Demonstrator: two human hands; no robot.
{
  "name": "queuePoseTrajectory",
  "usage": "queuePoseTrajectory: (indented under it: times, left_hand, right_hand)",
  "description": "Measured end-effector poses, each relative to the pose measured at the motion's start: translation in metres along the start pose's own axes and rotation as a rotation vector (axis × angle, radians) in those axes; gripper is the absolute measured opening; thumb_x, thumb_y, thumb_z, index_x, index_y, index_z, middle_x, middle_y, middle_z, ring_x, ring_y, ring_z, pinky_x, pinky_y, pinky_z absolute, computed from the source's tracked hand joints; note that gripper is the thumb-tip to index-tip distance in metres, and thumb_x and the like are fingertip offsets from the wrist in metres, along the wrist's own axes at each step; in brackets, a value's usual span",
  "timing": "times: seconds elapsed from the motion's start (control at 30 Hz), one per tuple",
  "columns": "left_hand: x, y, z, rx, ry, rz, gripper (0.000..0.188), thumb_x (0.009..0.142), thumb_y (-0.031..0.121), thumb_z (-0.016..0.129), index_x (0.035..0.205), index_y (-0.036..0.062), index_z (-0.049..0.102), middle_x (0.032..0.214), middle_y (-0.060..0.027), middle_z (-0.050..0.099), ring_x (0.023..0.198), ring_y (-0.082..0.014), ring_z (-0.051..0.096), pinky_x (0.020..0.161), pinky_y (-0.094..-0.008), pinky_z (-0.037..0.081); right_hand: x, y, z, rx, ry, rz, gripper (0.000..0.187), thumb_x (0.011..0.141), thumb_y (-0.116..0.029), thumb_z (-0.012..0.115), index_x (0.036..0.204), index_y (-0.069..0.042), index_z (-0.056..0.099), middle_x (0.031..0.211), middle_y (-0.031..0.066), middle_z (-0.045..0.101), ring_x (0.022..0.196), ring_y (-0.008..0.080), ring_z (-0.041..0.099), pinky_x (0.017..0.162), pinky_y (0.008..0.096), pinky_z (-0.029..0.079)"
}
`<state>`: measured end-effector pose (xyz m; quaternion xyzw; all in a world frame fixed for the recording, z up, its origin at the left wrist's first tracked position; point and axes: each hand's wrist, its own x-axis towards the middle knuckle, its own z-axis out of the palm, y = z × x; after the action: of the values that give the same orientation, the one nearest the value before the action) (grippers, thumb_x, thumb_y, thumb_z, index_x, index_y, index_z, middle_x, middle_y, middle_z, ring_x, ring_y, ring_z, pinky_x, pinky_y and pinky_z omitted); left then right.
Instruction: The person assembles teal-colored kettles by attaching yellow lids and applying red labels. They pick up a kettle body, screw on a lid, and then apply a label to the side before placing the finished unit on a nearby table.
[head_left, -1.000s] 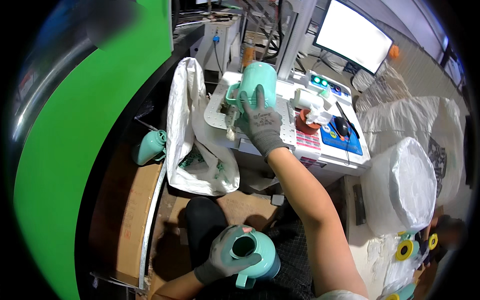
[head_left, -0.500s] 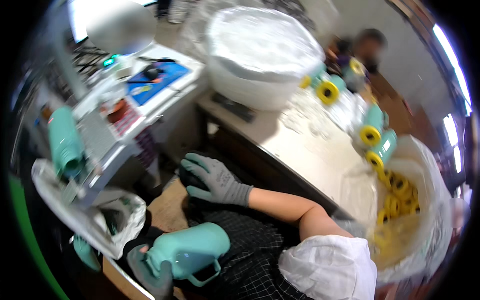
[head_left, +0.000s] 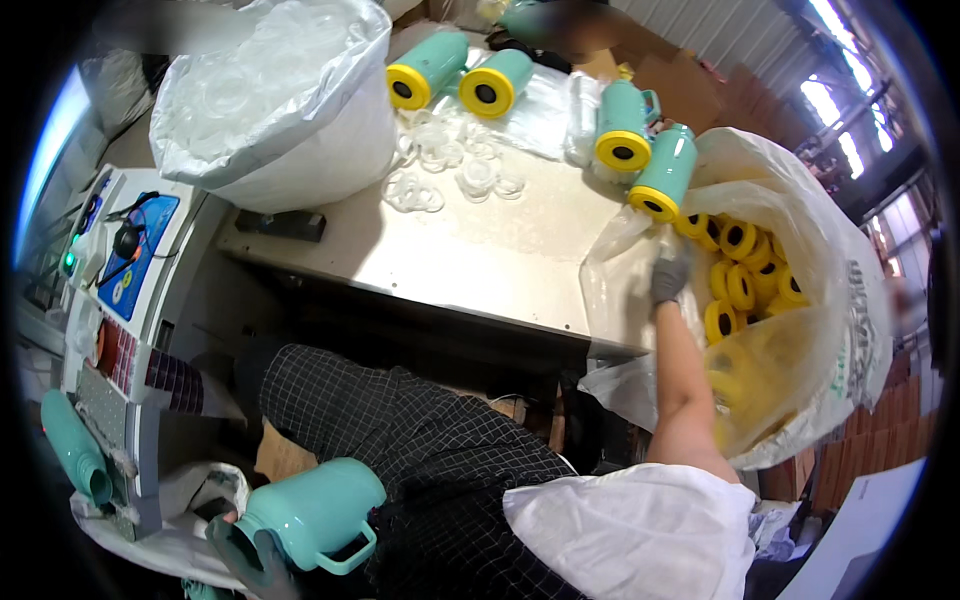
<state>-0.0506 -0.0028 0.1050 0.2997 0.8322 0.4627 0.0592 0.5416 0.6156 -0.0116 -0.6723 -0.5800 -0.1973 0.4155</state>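
My left hand [head_left: 252, 556], in a grey glove, is wrapped round the neck of a teal jug [head_left: 318, 505] with a loop handle. The jug lies on its side over my lap, neck to the left and base to the right. My right hand [head_left: 670, 275], gloved too, is stretched out over the table at the near rim of a large clear-lined sack [head_left: 845, 330]. Inside that sack are several yellow rings [head_left: 738, 290] with dark centres. The right hand is small and smeared, so its fingers do not show clearly.
On the table [head_left: 470, 280] several teal jugs with yellow bases stand or lean, one jug [head_left: 665, 170] next to the sack. Translucent rings [head_left: 480, 175] lie loose, and a white sack [head_left: 300, 150] holds more. Another jug [head_left: 75, 445] rests on the left-hand machine.
My right hand has left my lap and swung out to the right, to the sack of yellow rings. The view has turned right. My left hand still holds the jug.
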Motion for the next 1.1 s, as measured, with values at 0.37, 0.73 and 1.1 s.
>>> queuePoseTrajectory:
  times: [0.37, 0.73, 1.1]
  left_hand:
    - [0.010, 0.063, -0.016, 0.393, -0.013, 0.134, 0.054, 0.080, 0.036, 0.082, 0.120, 0.0056, 0.065, 0.116, -0.0163, 0.062, 0.112, -0.0379, 0.061, 0.098, -0.0473, 0.049]
    - [0.007, 0.060, 0.006, 0.380, 0.097, 0.137, 0.050, 0.076, 0.031, 0.083, 0.115, 0.0063, 0.064, 0.113, -0.0158, 0.061, 0.107, -0.0382, 0.060, 0.096, -0.0470, 0.050]
    - [-0.017, 0.039, -0.008, 0.346, 0.127, 0.077, 0.046, 0.077, 0.029, 0.081, 0.115, 0.0077, 0.065, 0.114, -0.0150, 0.060, 0.108, -0.0385, 0.058, 0.094, -0.0501, 0.049]
  right_hand:
    - [-0.025, 0.049, -0.004, -0.392, -0.516, -0.042, 0.051, 0.105, -0.033, 0.057, 0.137, 0.007, 0.058, 0.130, 0.0229, 0.065, 0.115, 0.0314, 0.065, 0.098, 0.0392, 0.052]
    - [-0.006, 0.046, -0.018, -0.338, -0.443, -0.159, 0.053, 0.108, -0.033, 0.053, 0.139, 0.011, 0.055, 0.135, 0.0256, 0.061, 0.117, 0.0332, 0.062, 0.099, 0.0390, 0.051]
    - [-0.079, -0.246, -0.047, 1.096, -0.687, -0.233, 0.056, 0.109, -0.032, 0.055, 0.146, 0.009, 0.048, 0.148, 0.0244, 0.054, 0.126, 0.0330, 0.056, 0.109, 0.0397, 0.045]
